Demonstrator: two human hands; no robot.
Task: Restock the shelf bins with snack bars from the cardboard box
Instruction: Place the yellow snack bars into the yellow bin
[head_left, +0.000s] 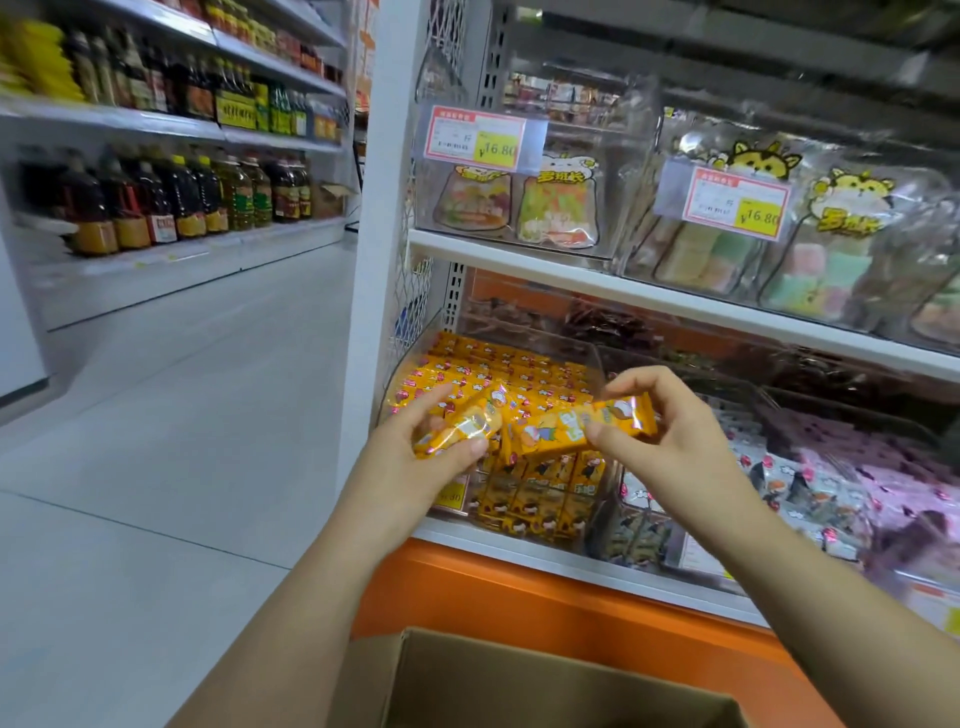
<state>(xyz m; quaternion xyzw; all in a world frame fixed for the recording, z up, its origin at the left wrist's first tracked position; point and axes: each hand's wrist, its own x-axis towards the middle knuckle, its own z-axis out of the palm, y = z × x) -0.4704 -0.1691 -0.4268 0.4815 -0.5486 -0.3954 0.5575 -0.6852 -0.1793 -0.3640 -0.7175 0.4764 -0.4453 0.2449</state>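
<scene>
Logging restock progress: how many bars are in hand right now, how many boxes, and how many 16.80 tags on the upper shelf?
Bars in hand: 2, a bar in the left hand, another in the right hand
Box: 1
16.80 tags: 2
Total: 5

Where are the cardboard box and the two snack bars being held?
cardboard box (519, 691): head view, inner wall.
left bar (462, 426): head view, wrapper middle, above the thumb.
right bar (558, 434): head view, wrapper face, left of the thumb.
</scene>
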